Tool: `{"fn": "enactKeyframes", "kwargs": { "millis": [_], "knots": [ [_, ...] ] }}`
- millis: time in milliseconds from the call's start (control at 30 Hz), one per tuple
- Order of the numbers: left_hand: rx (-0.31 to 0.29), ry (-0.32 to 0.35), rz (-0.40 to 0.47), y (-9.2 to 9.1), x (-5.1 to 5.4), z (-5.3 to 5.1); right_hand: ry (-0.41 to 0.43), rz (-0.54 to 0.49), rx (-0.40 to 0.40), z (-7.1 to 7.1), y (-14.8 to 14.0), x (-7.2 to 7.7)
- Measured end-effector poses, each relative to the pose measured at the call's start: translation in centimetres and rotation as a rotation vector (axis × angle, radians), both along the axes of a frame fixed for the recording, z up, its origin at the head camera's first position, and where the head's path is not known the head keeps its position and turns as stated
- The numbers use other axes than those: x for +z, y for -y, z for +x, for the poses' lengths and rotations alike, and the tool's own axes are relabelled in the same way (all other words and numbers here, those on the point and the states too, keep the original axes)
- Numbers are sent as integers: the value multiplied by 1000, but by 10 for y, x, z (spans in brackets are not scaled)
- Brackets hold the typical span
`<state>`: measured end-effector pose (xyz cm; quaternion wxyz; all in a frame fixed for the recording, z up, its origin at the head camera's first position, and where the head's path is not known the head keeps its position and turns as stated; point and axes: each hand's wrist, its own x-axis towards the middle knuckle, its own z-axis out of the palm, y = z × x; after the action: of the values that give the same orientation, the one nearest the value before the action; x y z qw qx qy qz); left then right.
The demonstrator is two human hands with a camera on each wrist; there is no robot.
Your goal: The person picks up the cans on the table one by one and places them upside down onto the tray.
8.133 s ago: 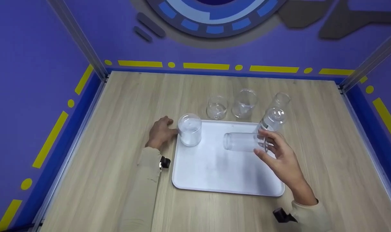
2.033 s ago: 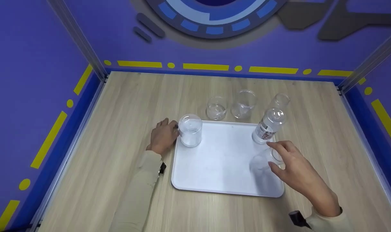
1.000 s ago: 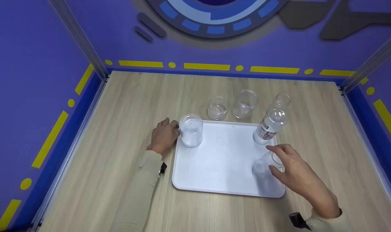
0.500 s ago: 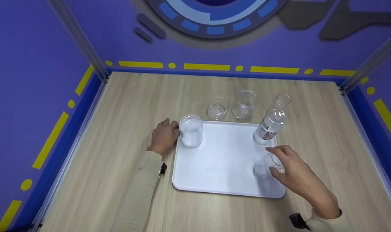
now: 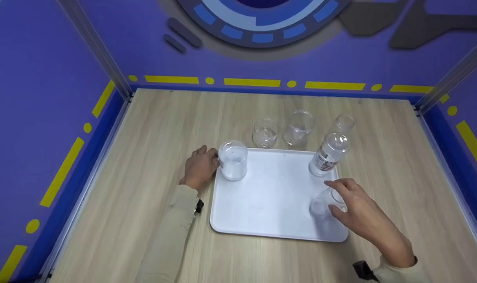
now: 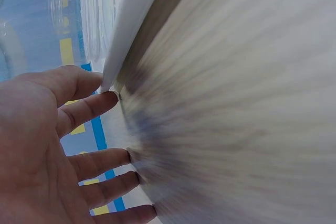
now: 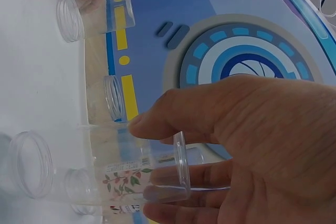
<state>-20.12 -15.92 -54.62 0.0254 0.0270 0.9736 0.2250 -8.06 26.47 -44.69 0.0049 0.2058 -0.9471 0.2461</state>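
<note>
My right hand (image 5: 362,212) holds a clear glass (image 5: 321,202) at the front right of the white tray (image 5: 266,208). In the right wrist view, the thumb lies on the near side of the glass (image 7: 79,156), and the fingers show through it from behind. Its lower end is at the tray surface. My left hand (image 5: 200,169) is at the tray's left edge. In the left wrist view its thumb touches the tray rim (image 6: 128,27), and the other fingers stretch towards the table. Beside it, a wide clear jar (image 5: 233,163) stands on the tray's back left corner.
A clear bottle with a printed label (image 5: 328,155) stands on the tray's back right corner. Behind the tray are a short glass (image 5: 265,133), a larger glass (image 5: 299,127) and a narrow glass (image 5: 343,124). Patterned walls (image 5: 254,67) enclose the wooden table (image 5: 144,149).
Eight seconds ago my right hand held the glass sideways over the tray; now the glass is upright at the front right. Over the last two seconds both hands have hardly moved.
</note>
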Motion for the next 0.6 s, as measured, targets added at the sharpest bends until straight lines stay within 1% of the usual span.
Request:
{"fn": "enactKeyframes", "kwargs": {
  "millis": [67, 300, 600],
  "knots": [
    [3, 10, 2, 0, 0, 0, 3, 3, 0, 0, 0, 0],
    [4, 10, 4, 0, 0, 0, -1, 1, 6, 0, 0, -2],
    [10, 17, 18, 0, -1, 0, 24, 11, -3, 0, 0, -3]
  ]
}}
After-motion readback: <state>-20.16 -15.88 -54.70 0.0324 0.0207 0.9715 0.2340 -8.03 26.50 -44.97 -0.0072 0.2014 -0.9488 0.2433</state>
